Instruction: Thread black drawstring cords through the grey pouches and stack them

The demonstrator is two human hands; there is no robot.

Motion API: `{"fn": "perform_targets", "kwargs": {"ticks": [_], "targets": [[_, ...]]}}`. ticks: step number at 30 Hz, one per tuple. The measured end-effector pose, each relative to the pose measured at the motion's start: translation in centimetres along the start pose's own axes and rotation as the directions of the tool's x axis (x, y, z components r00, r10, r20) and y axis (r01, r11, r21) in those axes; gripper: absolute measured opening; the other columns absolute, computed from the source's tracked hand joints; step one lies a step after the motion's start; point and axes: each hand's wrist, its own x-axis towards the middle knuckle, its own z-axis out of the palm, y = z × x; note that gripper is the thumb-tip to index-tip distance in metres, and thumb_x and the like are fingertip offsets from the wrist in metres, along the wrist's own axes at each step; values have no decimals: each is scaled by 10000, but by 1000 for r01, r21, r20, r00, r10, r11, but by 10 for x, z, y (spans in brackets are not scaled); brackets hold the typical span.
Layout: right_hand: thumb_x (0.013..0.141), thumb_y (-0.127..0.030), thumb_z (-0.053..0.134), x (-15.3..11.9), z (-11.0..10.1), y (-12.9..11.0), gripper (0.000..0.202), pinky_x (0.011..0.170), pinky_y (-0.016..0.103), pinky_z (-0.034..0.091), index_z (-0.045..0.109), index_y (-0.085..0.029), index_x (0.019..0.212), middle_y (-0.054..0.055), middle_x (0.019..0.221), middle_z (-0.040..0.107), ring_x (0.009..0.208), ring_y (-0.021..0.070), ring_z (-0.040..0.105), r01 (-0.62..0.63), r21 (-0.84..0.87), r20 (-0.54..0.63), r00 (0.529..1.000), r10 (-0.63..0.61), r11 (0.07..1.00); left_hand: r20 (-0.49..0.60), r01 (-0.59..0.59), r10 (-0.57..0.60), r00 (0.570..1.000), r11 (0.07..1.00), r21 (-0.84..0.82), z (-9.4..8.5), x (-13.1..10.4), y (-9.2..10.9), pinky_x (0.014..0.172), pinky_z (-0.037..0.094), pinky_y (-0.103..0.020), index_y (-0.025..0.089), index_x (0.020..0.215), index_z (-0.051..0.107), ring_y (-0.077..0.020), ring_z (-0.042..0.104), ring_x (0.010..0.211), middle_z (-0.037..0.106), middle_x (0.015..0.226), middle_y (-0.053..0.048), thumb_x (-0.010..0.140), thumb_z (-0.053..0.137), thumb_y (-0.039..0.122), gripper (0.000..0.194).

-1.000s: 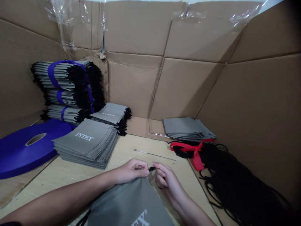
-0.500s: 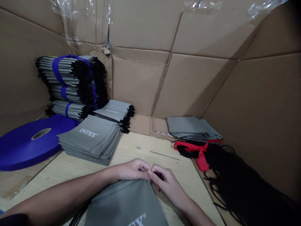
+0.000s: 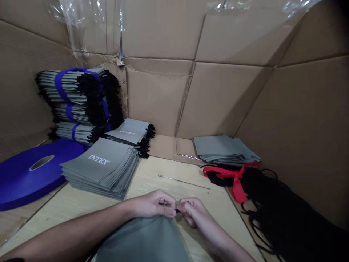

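A grey fabric drawstring bag (image 3: 144, 240) lies at the near edge of the view, its top corner drawn up between my hands. My left hand (image 3: 152, 204) is closed, pinching that corner between thumb and fingers. Just to its right, my right hand (image 3: 194, 211) is closed on a short black cord end (image 3: 177, 210) that shows at the corner. The fingertips of both hands almost touch. Beyond them a thin metal threading needle with a looped end (image 3: 185, 181) rests on the pale board (image 3: 147, 171).
Left: a stack of grey INTEX bags (image 3: 95, 171), a blue ribbon roll (image 3: 16, 178) and strapped bag bundles (image 3: 73, 87). Right: a heap of black cords (image 3: 294, 214) tied with red ribbon (image 3: 238, 185), near more grey fabric pieces (image 3: 223, 147). Cardboard walls (image 3: 155, 94) enclose the space.
My right hand has closed more tightly, and a black cord end now shows between the fingertips. The bag has slid lower in view, its lettering no longer visible.
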Motion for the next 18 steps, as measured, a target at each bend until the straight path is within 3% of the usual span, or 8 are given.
{"fn": "perform_targets", "kwargs": {"ticks": [3, 5, 9, 12, 14, 18], "targets": [[673, -366, 539, 2, -3, 0, 305, 423, 245, 82, 359, -205, 487, -103, 421, 228, 407, 50, 153, 16, -46, 37, 999, -14, 999, 1, 8, -8, 1000, 1000, -22, 0, 0, 0, 548, 229, -196, 142, 656, 487, -80, 319, 583, 376, 603, 58, 730, 609, 575, 456], [700, -451, 546, 4, -8, 1, 367, 410, 237, 81, 342, -211, 511, -109, 414, 233, 396, 49, 142, -34, 24, 25, 999, 33, 999, -33, 9, -10, 999, 999, -32, 1, 0, 0, 547, 236, -192, 144, 664, 483, -79, 327, 584, 391, 616, 55, 749, 589, 575, 453], [797, -575, 374, 9, -21, 3, 411, 387, 216, 41, 306, -225, 591, -125, 420, 180, 388, 60, 52, -225, 279, 81, 974, 210, 934, -79, 30, -28, 996, 999, 28, 4, 4, -2, 531, 244, -194, 128, 735, 589, -80, 336, 567, 412, 615, 46, 791, 549, 557, 435], [817, -643, 240, 14, -24, 6, 489, 376, 217, 15, 350, -224, 591, -117, 378, 207, 354, 61, 47, -294, 203, 72, 956, 285, 934, -139, 22, -12, 990, 997, 72, 7, 7, -6, 552, 270, -202, 120, 802, 655, -92, 359, 579, 433, 611, 36, 795, 534, 568, 464], [770, -727, 253, 17, -20, 11, 565, 365, 219, 42, 397, -217, 573, -97, 374, 271, 331, 56, 119, -233, 105, 20, 973, 232, 967, -169, 11, -1, 986, 998, 58, 9, 9, -8, 587, 306, -208, 116, 788, 664, -101, 399, 594, 483, 620, 23, 787, 536, 577, 478], [667, -756, 482, 16, -10, 18, 598, 379, 224, 97, 499, -172, 537, -72, 433, 342, 372, 44, 211, 63, -68, 0, 998, -63, 996, -135, -32, 33, 990, 999, 11, 12, 10, -8, 677, 368, -218, 116, 743, 674, -123, 502, 669, 595, 698, -15, 774, 578, 538, 434]]}}
